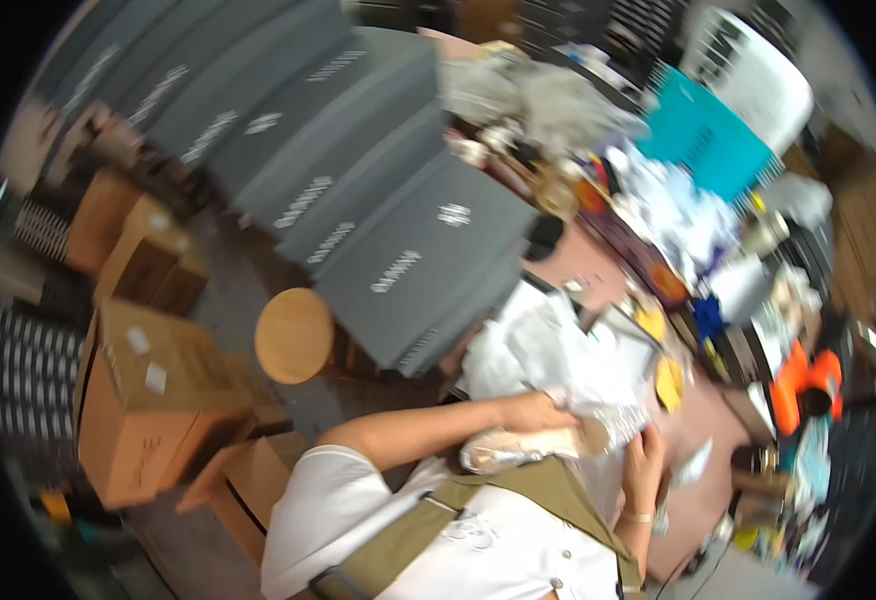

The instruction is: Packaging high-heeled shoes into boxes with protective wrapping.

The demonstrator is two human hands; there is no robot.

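In front of my chest lies a beige shoe-like thing (523, 444), partly inside crinkled clear plastic wrap (623, 426). My left hand (538, 412) reaches across from the left, its fingers closed at the upper side of the beige thing and the wrap. At the wrap's right end is my right hand (643, 458), fingers bent against the plastic; blur hides exactly how they grip. Just beyond both hands spreads a heap of white tissue or thin plastic (533, 345).
Large dark grey boxes (413, 265) are stacked at the upper left. A round wooden stool (295, 336) and brown cartons (163, 400) stand left. Across the pinkish table (693, 500) lie yellow pieces (668, 383), a turquoise box (708, 135), an orange tool-like object (803, 385) and clutter.
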